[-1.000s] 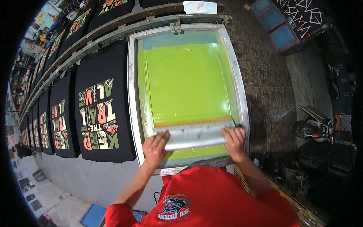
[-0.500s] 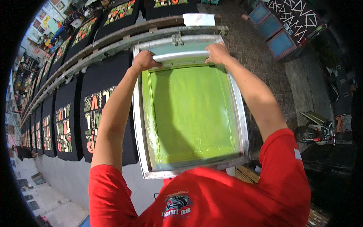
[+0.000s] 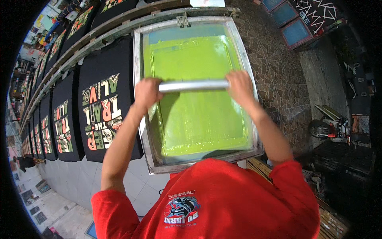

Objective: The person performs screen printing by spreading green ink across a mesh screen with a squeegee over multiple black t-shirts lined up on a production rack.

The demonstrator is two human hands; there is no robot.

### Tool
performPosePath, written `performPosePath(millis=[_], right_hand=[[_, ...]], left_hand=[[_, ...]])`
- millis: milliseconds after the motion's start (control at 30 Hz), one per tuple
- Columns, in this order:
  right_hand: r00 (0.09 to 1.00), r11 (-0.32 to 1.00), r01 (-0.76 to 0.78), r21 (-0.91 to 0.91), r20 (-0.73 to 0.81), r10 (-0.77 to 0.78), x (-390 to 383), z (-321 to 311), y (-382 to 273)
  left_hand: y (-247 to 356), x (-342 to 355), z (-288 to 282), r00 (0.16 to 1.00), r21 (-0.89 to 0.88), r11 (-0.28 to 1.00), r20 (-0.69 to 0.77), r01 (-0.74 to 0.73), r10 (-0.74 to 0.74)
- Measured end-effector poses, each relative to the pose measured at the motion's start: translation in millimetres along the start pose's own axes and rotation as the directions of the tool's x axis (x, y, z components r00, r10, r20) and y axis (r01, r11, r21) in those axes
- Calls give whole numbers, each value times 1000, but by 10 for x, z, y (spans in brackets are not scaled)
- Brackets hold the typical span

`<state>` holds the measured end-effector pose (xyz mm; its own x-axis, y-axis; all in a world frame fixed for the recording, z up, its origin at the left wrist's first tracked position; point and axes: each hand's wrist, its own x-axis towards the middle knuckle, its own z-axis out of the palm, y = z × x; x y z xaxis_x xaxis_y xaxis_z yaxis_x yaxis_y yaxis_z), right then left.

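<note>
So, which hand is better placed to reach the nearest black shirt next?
Probably the left hand: it grips the squeegee nearer the black shirt; the right hand holds its far end.

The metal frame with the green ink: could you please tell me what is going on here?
A person in a red shirt holds a silver squeegee across the metal frame, with the left hand at one end and the right hand at the other. Green ink shows on both sides of the squeegee, which is in the frame's far half. Black printed cloths lie in a row to the left.
</note>
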<state>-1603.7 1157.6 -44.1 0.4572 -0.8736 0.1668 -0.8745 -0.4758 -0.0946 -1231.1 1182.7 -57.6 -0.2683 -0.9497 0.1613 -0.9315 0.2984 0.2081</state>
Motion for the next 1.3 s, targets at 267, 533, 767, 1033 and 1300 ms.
performPosePath(millis=[267, 533, 767, 1033, 1300], right_hand=[[959, 998, 63, 29, -277, -52, -2386, -79, -781], [996, 1000, 28, 12, -84, -27, -2387, -369, -806], [966, 997, 72, -3, -250, -70, -2550, -152, -847], [952, 992, 124, 29, -284, -111, -1280, 170, -316], [954, 988, 147, -37, -257, -152, 912, 356, 445]], left_hand=[[1390, -2356, 34, 979, -207, 978, -203, -29, -14], [1295, -2212, -261, 999, -240, 970, 27, 50, -44], [1378, -2488, -62, 991, -212, 976, -129, -50, 23], [743, -1360, 270, 955, -158, 982, -291, -105, 55], [-329, 674, 313, 966, -83, 996, -259, -17, -5]])
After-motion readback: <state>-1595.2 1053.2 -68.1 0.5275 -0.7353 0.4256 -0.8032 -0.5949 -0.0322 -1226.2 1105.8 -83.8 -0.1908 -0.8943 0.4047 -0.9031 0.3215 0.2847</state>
